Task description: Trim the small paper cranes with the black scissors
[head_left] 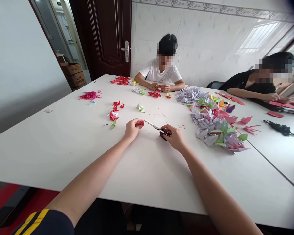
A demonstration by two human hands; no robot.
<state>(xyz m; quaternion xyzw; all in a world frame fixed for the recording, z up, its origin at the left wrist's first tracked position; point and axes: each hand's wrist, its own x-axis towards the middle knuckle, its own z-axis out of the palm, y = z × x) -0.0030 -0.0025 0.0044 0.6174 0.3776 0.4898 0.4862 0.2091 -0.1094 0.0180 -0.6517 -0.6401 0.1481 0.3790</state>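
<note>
My left hand [131, 129] pinches a small piece of folded red paper [141, 123] just above the white table [137, 176]. With its fingers in the black handles, my right hand [174, 136] holds a pair of scissors [152, 125]. Their blades point left, and the tips are right by the red paper; whether they touch it I cannot tell. Left of my left hand lie a green paper crane [113, 124] and red and white cranes [114, 115]. A pale green and white crane [140, 108] sits beyond my hands.
A large heap of grey, pink and green paper cranes [210, 120] spreads to my right, beside a black cord bundle [280, 128]. Pink string [90, 95] lies at the left. Across the table sits a person in white [161, 70]; another in black [250, 83] is at the far right.
</note>
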